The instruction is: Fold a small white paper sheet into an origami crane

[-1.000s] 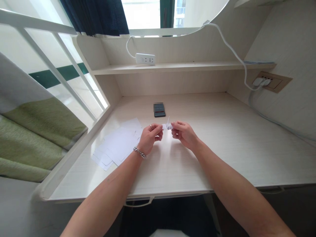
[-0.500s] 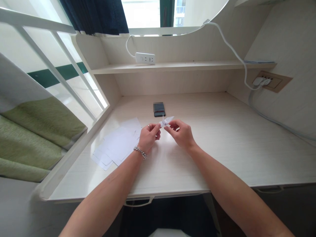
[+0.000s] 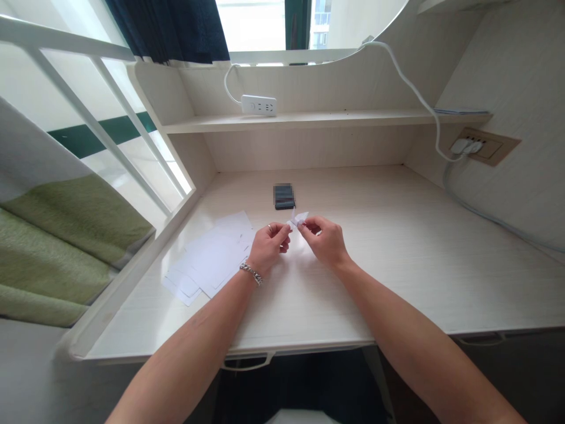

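A small folded piece of white paper (image 3: 302,218) is pinched between both hands above the desk, with thin points sticking up and to the right. My left hand (image 3: 268,244), with a ring and a chain bracelet, grips its left end between thumb and fingers. On the other side, my right hand (image 3: 325,238) pinches it with thumb and index finger. The fingertips cover part of the folds. Just beyond the hands lies a dark phone-like object (image 3: 283,196), its surface blurred out.
Loose white sheets (image 3: 212,253) overlap on the desk (image 3: 419,253), left of my left hand. A power strip (image 3: 259,105) rests on the shelf (image 3: 318,119) at the back. A white cable (image 3: 408,79) runs to the wall socket (image 3: 485,146) at right.
The folded paper has shifted slightly and shows less between the fingers. Both hands have come a little closer together, the left moving slightly right.
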Demonstrator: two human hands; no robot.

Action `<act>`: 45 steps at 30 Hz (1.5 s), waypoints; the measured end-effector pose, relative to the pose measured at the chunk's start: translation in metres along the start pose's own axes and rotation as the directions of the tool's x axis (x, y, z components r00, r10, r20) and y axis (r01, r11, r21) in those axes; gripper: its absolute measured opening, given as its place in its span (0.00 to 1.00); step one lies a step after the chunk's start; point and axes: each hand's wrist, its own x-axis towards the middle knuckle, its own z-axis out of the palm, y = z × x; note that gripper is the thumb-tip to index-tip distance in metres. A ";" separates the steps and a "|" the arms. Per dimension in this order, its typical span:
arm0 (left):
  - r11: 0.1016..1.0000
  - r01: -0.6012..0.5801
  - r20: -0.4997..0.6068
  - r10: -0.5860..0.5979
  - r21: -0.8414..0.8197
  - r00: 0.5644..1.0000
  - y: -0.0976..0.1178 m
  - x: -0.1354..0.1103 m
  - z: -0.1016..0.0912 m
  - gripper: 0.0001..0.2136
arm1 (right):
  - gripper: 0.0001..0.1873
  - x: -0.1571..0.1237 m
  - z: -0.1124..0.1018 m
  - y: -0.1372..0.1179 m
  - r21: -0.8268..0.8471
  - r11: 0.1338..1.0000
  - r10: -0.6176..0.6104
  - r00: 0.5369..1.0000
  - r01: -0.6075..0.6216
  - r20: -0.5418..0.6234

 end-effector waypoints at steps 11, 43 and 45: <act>0.999 0.006 0.038 -0.008 0.053 0.999 -0.002 0.000 0.000 0.18 | 0.09 0.000 -0.001 -0.001 -0.084 0.995 0.054 0.999 -0.054 -0.005; 0.842 0.002 0.193 -0.126 0.539 0.973 -0.010 0.048 0.050 0.19 | 0.14 0.182 -0.180 0.253 -0.372 0.578 0.534 0.682 -0.726 -0.500; 0.851 0.031 0.175 -0.144 0.524 0.974 -0.011 0.049 0.050 0.19 | 0.15 0.197 -0.178 0.263 -0.392 0.567 0.534 0.685 -0.725 -0.494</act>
